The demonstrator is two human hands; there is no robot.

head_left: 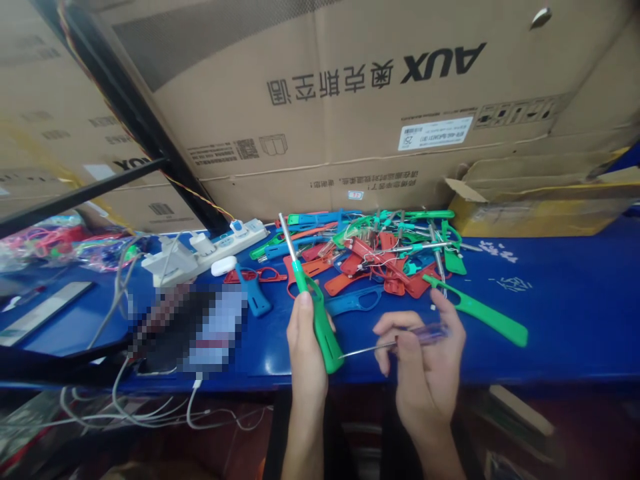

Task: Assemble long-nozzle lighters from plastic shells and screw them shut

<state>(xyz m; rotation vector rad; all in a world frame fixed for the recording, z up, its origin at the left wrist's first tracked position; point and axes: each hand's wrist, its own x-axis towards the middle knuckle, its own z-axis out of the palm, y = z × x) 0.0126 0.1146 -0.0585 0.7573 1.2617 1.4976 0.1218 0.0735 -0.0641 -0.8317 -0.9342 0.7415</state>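
My left hand is closed around a green long-necked utility lighter, its metal tube pointing up and away. In my right hand is a screwdriver with a translucent purple handle, slightly blurred. Its thin shaft points left, and the tip meets or nearly meets the lower end of the green lighter. Beyond both hands lies a heap of lighter parts: red casings, a blue casing and metal tubes. Right of the heap, a green casing half lies close to my right hand's fingertips.
A large cardboard box stands behind the heap, with an open smaller box at right. To the left are a white power strip, a white earbud case and a pixelated phone on a cable. Small white pieces lie right.
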